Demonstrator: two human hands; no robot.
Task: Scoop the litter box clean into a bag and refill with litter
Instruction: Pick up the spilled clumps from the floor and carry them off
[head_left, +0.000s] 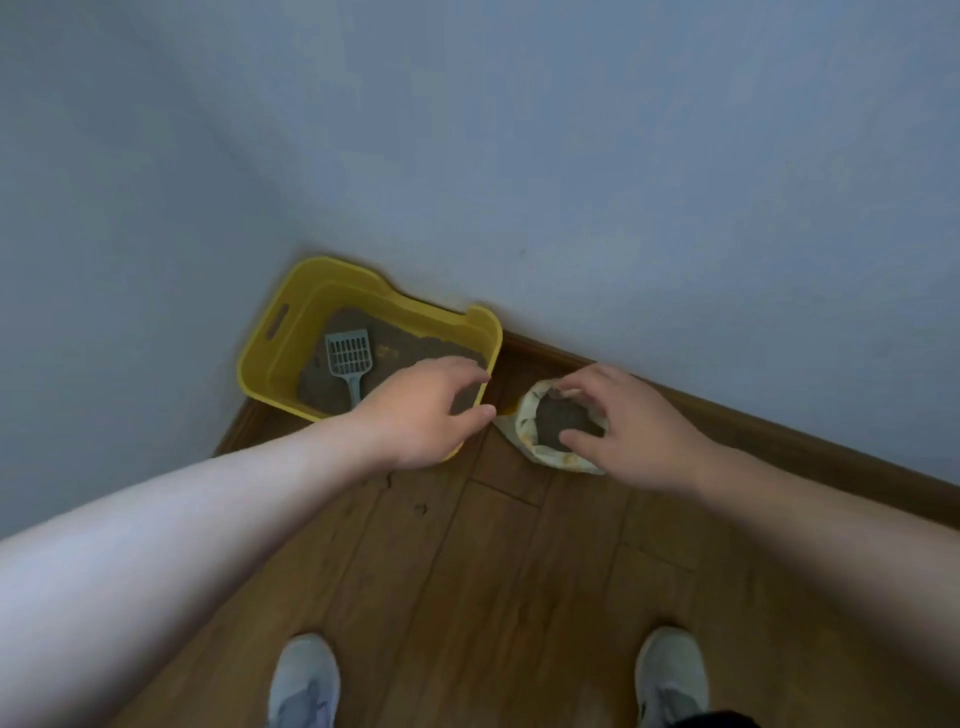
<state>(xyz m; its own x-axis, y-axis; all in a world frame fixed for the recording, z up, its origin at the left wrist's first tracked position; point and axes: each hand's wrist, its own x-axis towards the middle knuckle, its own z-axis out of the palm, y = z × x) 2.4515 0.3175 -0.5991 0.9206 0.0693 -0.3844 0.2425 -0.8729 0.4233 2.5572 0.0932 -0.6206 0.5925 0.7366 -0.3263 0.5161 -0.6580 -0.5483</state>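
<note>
A yellow litter box (270, 332) stands on the floor in the corner of the room, with brown-grey litter (400, 340) in it. A pale blue slotted scoop (349, 356) lies on the litter, handle toward me. To the right of the box stands a small white and yellow bag (525, 422), its mouth open and dark litter inside. My left hand (421, 415) hovers over the box's near right corner, fingers loosely curved and holding nothing. My right hand (634, 431) is spread over the bag's mouth, fingertips at its far rim and thumb at its near rim.
Pale blue walls meet behind the box, and a wooden baseboard (727, 410) runs along the right wall. The floor is brown wood planks with a few litter crumbs (421, 508) in front of the box. My two grey shoes (304, 680) are at the bottom.
</note>
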